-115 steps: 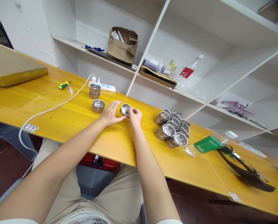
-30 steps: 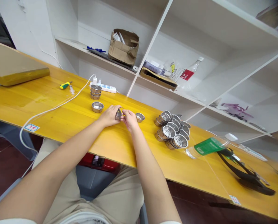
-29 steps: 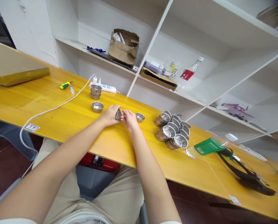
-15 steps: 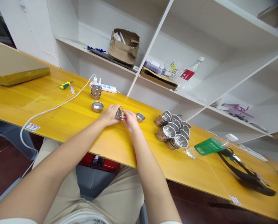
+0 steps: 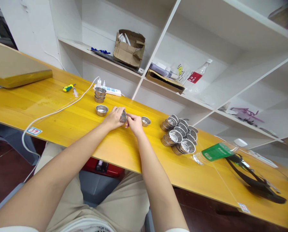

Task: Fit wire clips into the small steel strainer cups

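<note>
My left hand (image 5: pixel 114 119) is wrapped round a perforated metal cup (image 5: pixel 123 117), which is tilted on its side just above the table. At the cup's right edge, the fingers of my right hand (image 5: pixel 134 123) are pinched together; what lies between them is too small to make out. Just right of that hand stands a single metal cup (image 5: pixel 146 121). Another metal cup (image 5: pixel 101 110) sits upright to the left of my left hand. Behind it rises a small stack of similar cups (image 5: pixel 99 95).
Many nested cups (image 5: pixel 177 133) lie tilted on the right, beside a green-labelled bottle (image 5: pixel 217 151) and a black strap (image 5: pixel 252 180). A screwdriver (image 5: pixel 68 87), a white cable (image 5: pixel 61 111), a power strip (image 5: pixel 113 91) and a cardboard box (image 5: pixel 20 69) are on the left. Shelves (image 5: pixel 182 51) stand behind.
My right hand's fingers have shifted slightly at the cup's edge and look more curled. The cup has turned a little in my left hand. The other cups stay in place.
</note>
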Demonstrator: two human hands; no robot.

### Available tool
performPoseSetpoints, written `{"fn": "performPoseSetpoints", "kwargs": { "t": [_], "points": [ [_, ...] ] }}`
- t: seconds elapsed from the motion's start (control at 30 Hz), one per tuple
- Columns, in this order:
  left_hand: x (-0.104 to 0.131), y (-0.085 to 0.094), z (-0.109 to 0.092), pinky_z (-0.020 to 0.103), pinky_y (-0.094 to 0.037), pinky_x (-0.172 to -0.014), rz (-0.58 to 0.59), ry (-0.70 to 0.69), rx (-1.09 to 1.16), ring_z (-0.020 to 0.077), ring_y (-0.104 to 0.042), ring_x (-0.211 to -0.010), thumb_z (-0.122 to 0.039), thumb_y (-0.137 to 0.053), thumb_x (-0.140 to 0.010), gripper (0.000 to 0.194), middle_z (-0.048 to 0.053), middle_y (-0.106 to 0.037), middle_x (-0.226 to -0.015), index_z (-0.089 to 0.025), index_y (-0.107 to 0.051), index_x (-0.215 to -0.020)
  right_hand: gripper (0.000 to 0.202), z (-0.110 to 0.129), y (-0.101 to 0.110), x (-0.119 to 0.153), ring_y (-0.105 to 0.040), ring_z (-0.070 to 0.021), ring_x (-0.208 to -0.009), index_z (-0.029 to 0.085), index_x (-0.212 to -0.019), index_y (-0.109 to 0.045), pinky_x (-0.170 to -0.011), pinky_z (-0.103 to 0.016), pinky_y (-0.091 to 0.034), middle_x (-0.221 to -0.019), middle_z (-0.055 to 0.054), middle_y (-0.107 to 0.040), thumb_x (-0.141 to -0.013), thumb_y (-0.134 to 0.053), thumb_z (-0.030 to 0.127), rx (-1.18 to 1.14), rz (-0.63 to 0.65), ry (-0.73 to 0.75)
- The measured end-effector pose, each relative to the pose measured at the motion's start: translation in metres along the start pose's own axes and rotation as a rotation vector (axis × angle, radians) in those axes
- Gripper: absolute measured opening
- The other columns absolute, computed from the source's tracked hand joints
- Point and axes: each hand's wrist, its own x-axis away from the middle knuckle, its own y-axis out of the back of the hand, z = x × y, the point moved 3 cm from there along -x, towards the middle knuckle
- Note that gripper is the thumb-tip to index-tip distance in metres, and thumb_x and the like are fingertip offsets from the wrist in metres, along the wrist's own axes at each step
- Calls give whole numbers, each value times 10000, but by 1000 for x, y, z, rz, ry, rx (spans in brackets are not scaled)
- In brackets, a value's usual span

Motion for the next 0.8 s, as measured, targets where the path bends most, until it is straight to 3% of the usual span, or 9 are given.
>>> {"fn": "performPoseSetpoints", "kwargs": {
  "t": [0.8],
  "points": [
    [2,-4,5,472,-486,-1018,51,-16,29,337,-558,-1145,-317,-820,-752,692,151,-622,-1257,-147,-493,-1338,382,-6,1,-2,-625,-157,-441,123,-1074,-798,-500,-258,-543,-482,52,-588,-809,-558,255,143,34,41]
  ]
}}
